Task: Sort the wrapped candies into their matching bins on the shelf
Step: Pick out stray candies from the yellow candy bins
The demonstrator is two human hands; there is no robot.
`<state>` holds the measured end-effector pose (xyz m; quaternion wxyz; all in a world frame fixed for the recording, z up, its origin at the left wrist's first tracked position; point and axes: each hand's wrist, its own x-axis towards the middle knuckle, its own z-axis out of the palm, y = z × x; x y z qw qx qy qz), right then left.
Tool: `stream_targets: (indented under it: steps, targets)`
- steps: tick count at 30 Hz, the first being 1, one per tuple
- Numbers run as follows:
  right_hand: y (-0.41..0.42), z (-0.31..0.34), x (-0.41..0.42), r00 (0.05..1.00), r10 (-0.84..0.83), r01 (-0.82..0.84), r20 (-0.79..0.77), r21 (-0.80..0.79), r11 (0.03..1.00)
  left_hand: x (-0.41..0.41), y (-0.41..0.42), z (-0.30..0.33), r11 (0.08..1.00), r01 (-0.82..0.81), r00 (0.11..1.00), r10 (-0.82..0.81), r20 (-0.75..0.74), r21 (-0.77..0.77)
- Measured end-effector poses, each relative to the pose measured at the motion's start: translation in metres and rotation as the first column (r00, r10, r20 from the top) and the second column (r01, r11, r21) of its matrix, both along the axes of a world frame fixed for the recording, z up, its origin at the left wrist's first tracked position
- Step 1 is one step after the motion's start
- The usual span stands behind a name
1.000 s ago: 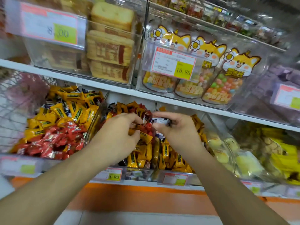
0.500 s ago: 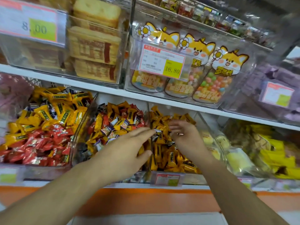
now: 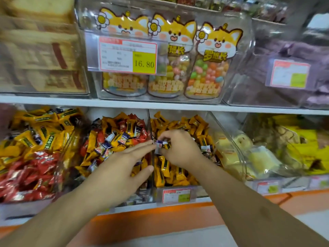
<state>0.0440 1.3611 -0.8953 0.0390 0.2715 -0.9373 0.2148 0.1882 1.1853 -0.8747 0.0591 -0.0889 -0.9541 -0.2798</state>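
Note:
My right hand (image 3: 179, 150) pinches a small purple-and-white wrapped candy (image 3: 161, 142) just above the clear divider (image 3: 151, 132) between two bins. The bin under that hand (image 3: 178, 190) holds mostly yellow candies. My left hand (image 3: 122, 166) reaches over the middle bin (image 3: 114, 139), fingers straight, its fingertips close to the candy. That middle bin mixes yellow, red and purple-white candies. Another purple-white candy (image 3: 205, 148) lies among the yellow ones at the right.
A left bin (image 3: 35, 148) holds yellow and red candies. To the right sit pale yellow wrapped cakes (image 3: 249, 157). The upper shelf (image 3: 160, 105) carries a clear box of fox-topped candy jars (image 3: 208, 68) with a 16.80 price tag (image 3: 128, 56).
My right hand has picked a purple-white candy out of the yellow bin and lifted it toward the divider. My left hand stays stretched over the middle bin. The view has shifted left and closer.

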Motion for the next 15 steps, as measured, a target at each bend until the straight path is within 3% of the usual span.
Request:
stream_targets:
  steps: [9,15]
  targets:
    - [-0.002,0.007,0.009,0.991,-0.001,0.037,0.134,-0.265,0.963,0.002,-0.001,-0.002,1.0,-0.011,1.0,0.011,0.004,0.009]
    - [0.015,0.034,0.024,0.931,-0.009,0.222,0.366,-0.545,0.808,0.005,0.002,0.008,0.998,-0.058,0.998,0.059,-0.019,0.038]
